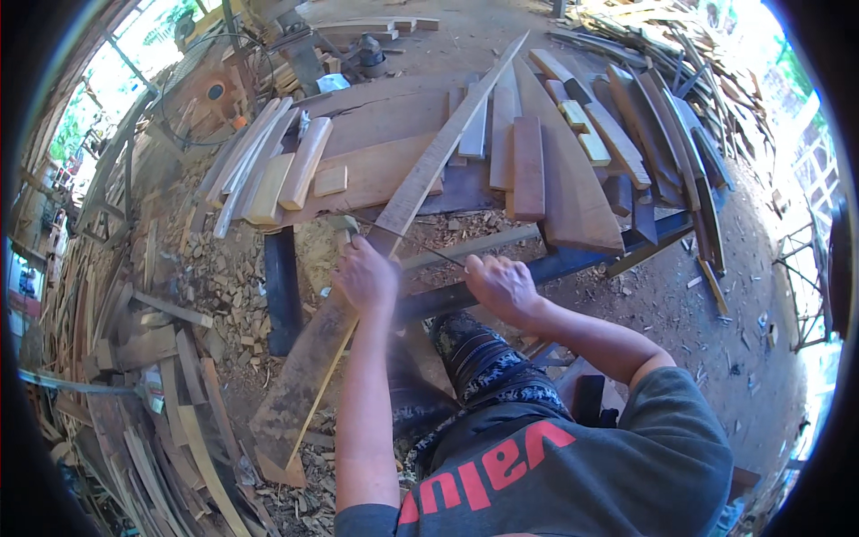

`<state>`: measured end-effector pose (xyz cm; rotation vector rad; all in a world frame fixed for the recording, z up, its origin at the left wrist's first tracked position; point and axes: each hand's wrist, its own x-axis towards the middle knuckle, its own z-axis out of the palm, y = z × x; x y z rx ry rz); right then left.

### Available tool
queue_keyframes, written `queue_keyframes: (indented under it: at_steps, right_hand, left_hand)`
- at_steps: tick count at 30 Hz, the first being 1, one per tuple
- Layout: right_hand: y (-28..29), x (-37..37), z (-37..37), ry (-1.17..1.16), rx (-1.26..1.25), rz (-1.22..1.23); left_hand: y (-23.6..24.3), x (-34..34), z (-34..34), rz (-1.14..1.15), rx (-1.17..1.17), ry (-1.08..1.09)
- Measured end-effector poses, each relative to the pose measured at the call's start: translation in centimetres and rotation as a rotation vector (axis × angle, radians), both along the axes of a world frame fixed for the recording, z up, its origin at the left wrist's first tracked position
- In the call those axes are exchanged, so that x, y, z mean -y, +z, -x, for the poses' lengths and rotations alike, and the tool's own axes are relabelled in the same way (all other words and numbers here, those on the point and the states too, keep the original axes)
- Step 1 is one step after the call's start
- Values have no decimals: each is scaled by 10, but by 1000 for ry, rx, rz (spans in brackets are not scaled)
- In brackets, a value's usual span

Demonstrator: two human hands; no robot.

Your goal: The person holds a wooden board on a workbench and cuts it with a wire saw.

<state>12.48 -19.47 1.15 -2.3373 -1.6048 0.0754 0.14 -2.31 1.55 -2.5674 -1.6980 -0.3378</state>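
Observation:
A long wooden plank (429, 170) slants from the lower left up to the far right, crossing the workbench. My right hand (501, 285) is closed on the near end of a thin dark strip (429, 250), whose exact kind I cannot make out; it runs across the plank toward my left hand. Blurred by motion, my left hand (365, 276) is closed over the plank's left edge. A small greyish piece (343, 224) shows just beyond its fingers; I cannot tell how it joins the strip.
Cut boards and blocks lie on the bench, among them a reddish-brown block (528, 170), a broad tapered board (573, 179) and a pale block (306, 163). Dark beams (284, 295) form the bench frame. Wood chips cover the ground, and offcuts (170, 394) pile up at left.

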Motion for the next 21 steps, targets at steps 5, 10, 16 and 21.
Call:
queue_keyframes:
  at_steps: [5, 10, 16, 21]
  right_hand:
    - [-4, -61, 12, 27, -16, -8]
    - [-4, -57, 5, 37, -8, 7]
    - [6, -6, 4, 13, 70, -20]
    - [-9, -78, 6, 64, 54, -49]
  left_hand:
    - [-1, -2, 1, 8, 15, -23]
    - [-2, 0, 1, 5, -24, -7]
    - [2, -1, 2, -7, -21, -15]
    - [-5, -1, -1, -31, 77, -23]
